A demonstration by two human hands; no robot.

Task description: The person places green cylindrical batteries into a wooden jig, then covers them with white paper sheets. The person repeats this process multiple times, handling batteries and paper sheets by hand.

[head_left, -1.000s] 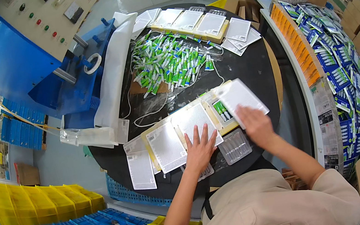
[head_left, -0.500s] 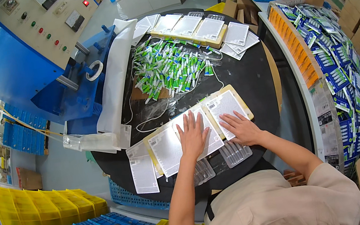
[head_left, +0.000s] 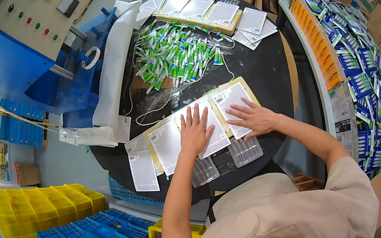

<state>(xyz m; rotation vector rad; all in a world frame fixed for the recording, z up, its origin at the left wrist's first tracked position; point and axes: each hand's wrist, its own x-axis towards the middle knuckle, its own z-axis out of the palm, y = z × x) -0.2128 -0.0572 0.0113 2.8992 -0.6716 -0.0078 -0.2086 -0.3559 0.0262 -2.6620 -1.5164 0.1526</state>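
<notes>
My left hand [head_left: 194,132] lies flat, fingers spread, on a white printed card [head_left: 217,134] in the middle of a yellow tray [head_left: 243,83]. With fingers stretched out, my right hand [head_left: 255,118] rests on the tray's right-hand white card [head_left: 229,97]. Another white card [head_left: 166,144] covers the tray's left part, and a loose card [head_left: 144,172] overlaps its left end. Clear plastic blister shells [head_left: 245,151] lie along the near edge, below the cards. Neither hand grips anything.
Beyond the tray lies a pile of small green and white tubes [head_left: 176,54] on the black round table [head_left: 261,66]. A second yellow tray with cards [head_left: 196,8] stands farther back. A blue machine [head_left: 9,62] flanks the left; blue packaged goods [head_left: 361,74] fill the right.
My view has shifted slightly, so the table sits higher in the picture. Both hands stay flat on the cards; my right hand's fingers are spread a little wider.
</notes>
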